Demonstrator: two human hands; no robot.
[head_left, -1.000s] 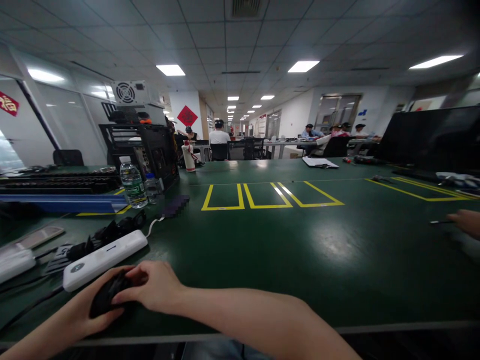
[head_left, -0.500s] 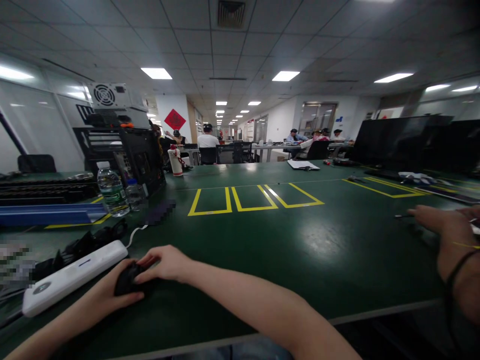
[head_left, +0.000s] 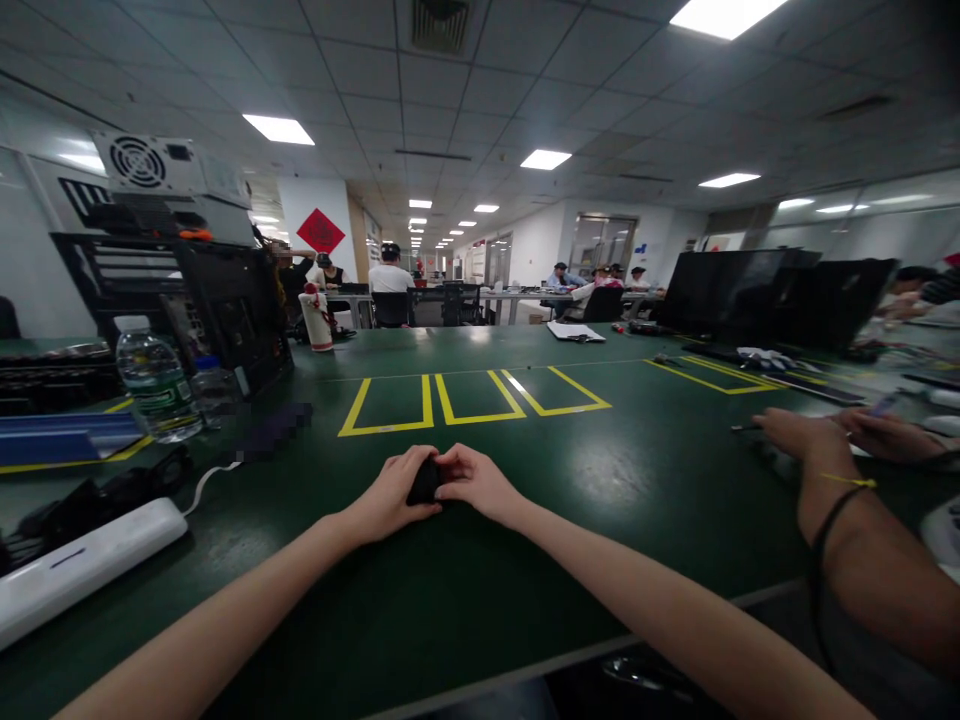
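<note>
Holding a small black object [head_left: 424, 483] with both hands at once, a little left of the frame's centre and below its middle. Curling the left hand [head_left: 394, 492] around the object's left side, fingers over the top and thumb underneath. Pinching its right side between the fingers and thumb of the right hand [head_left: 478, 484]. Showing only a dark, rounded part of it between the hands and covering too much to reveal its exact kind. Not being able to tell of any contact between it and the green table [head_left: 540, 570] below. Reaching in with bare forearms from the lower left and lower right of the frame.

Facing yellow tape outlines [head_left: 387, 432] just beyond the hands, mid-frame. Having a long white device [head_left: 90, 562] at the lower left, with black cables [head_left: 112, 492] bunching behind it. Looking farther up the left side at a clear bottle [head_left: 161, 388] standing just beside a smaller blue-capped bottle [head_left: 214, 395], and at a dark computer case [head_left: 244, 322] in front of the glass wall. Facing a clipboard [head_left: 575, 332] at the table's far edge and a black monitor [head_left: 735, 297] at the upper right. Sharing the table with a co-worker's hand [head_left: 796, 433] at the right, holding a thin dark tool.
</note>
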